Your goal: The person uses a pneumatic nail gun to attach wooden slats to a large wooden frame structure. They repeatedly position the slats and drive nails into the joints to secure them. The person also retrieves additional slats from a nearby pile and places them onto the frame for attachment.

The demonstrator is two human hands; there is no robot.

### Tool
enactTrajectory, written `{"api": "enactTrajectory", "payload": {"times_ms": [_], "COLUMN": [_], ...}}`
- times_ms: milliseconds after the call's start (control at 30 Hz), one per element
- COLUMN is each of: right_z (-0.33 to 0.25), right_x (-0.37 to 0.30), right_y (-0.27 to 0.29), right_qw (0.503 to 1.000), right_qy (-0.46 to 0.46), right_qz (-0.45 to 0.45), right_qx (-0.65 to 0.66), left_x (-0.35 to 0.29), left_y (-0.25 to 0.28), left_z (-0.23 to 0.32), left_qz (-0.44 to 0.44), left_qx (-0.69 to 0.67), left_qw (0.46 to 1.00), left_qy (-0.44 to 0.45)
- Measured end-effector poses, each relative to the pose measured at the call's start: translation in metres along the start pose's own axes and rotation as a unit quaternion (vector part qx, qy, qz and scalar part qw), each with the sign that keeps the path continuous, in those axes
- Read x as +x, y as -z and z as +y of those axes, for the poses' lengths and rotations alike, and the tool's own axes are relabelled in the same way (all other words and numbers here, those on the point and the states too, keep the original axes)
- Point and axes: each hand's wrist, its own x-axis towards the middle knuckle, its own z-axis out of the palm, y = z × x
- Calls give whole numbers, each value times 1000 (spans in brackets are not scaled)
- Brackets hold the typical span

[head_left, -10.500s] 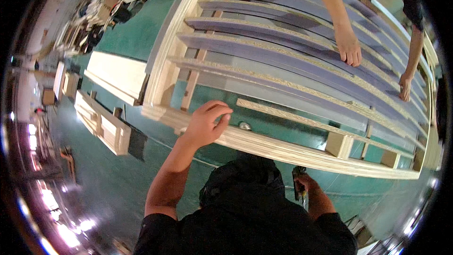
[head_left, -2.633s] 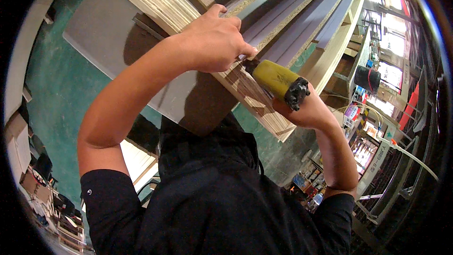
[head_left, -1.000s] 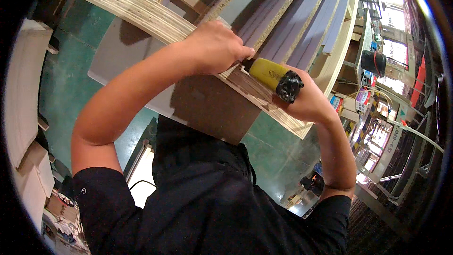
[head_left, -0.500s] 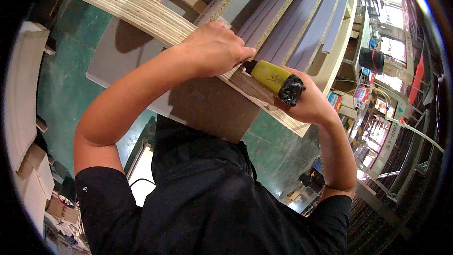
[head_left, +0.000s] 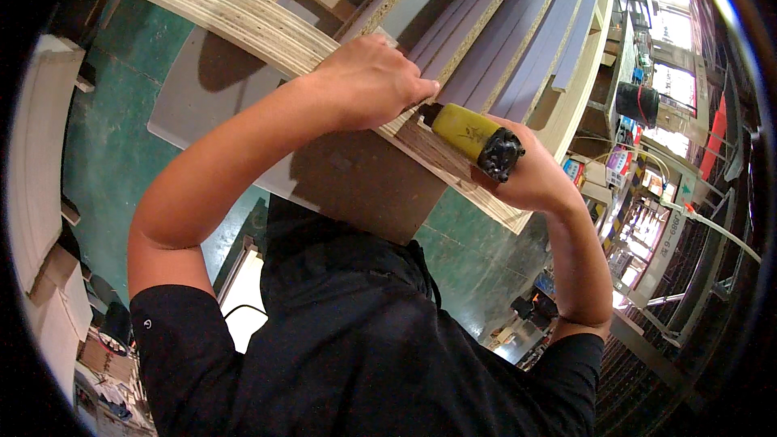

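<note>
My right hand is wrapped round a yellow and black power drill, whose body lies tilted with its nose toward my left hand. My left hand is closed at the edge of a plywood frame rail, thumb and finger close to the drill's dark nose. What its fingers hold, if anything, is hidden behind the hand. A small pale piece shows just beyond its knuckles. The drill's tip and the spot it meets are also hidden.
Long purple-grey strips with chipboard edges fan out beyond the rail. A grey-brown panel sits below it, over a green floor. Pale stacked boards stand at left; shelving and a black bucket are at right.
Almost nothing differs. My left hand and forearm have shifted very slightly; the drill stays in my right hand at the same place.
</note>
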Motion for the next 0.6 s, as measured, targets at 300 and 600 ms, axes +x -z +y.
{"api": "enactTrajectory", "payload": {"times_ms": [300,600], "right_z": [5,-12], "right_x": [-5,-7], "right_y": [-2,19], "right_qw": [1000,996], "right_qy": [6,-79], "right_qz": [10,21], "right_qx": [-7,38], "left_x": [0,-39], "left_y": [-3,12], "left_z": [-1,-28], "left_qz": [28,303], "left_qx": [-10,-109], "left_qw": [1000,946], "left_qy": [-4,-32]}}
